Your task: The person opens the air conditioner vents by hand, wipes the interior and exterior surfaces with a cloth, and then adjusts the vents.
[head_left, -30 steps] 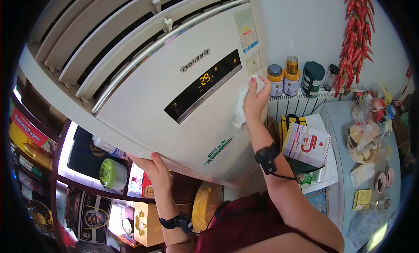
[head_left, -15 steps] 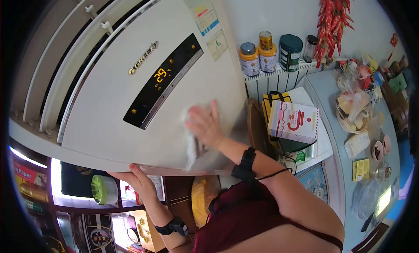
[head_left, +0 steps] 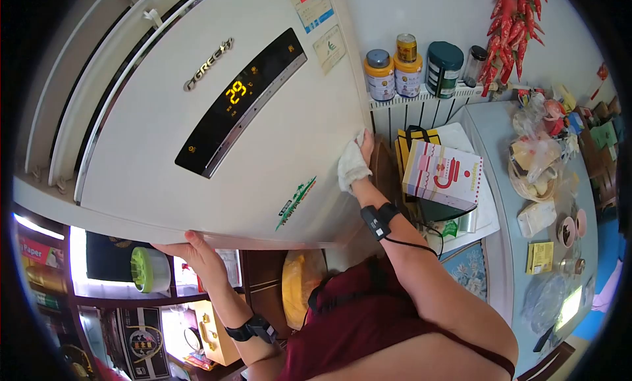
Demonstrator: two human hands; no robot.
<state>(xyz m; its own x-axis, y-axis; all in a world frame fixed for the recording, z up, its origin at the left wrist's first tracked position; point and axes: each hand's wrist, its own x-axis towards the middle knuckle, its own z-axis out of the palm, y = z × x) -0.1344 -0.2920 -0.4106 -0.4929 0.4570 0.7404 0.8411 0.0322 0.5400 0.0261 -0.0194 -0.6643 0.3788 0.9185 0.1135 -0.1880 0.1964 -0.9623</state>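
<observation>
A white cloth is in my right hand, which is at the right side edge of a tall white air conditioner. The cloth covers part of the palm and the fingers are partly hidden behind it. My left hand rests against the unit's lower left edge, fingers stretched out and thumb raised, holding nothing. Between the hands, a green and red sticker shows on the white front. Above it is a black display panel reading 29.
Cans stand on a radiator beside the unit. A patterned box lies near a long table edge with bags and bowls. Dried red chilies hang on the wall. Lit shelves are at lower left.
My right hand has moved right with the cloth, from the front panel to its side edge. The sticker is now uncovered. My left hand stays at the edge; the view has shifted slightly.
</observation>
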